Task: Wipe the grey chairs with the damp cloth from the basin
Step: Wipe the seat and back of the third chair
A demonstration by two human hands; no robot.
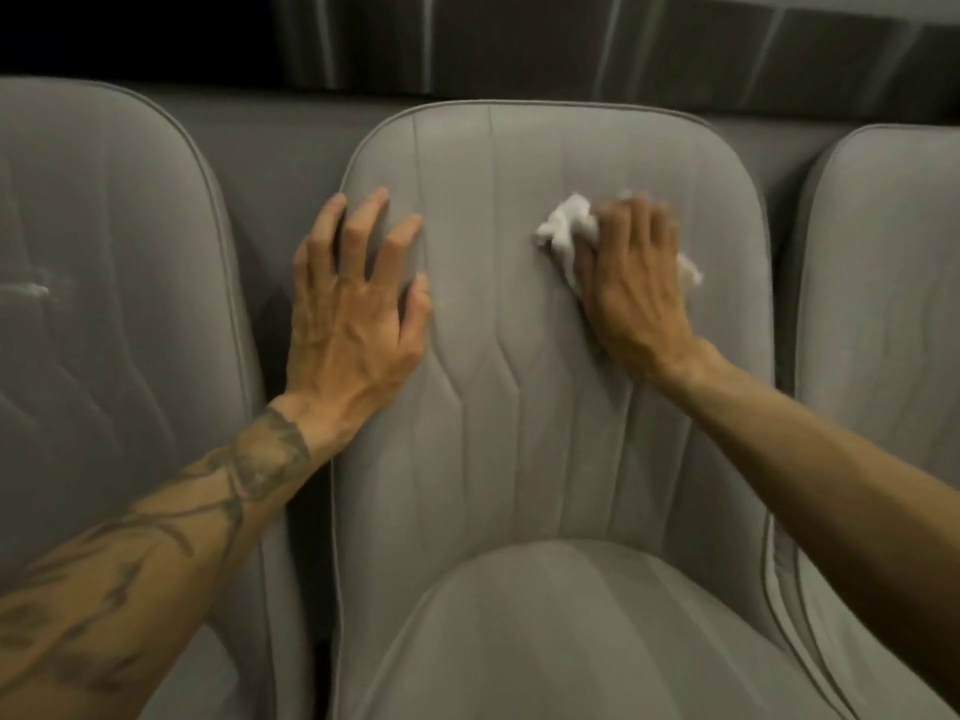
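Note:
A grey upholstered chair with stitched seams fills the middle of the view, its backrest facing me. My right hand presses a crumpled white cloth flat against the upper right of that backrest; the cloth sticks out to the left of the fingers and a little past the right side of the hand. My left hand rests with fingers spread on the backrest's upper left edge, holding nothing. The basin is not in view.
Another grey chair stands close on the left, and a third one on the right. Narrow dark gaps separate them. Dark grey curtains hang behind the row. The middle chair's seat cushion lies at the bottom.

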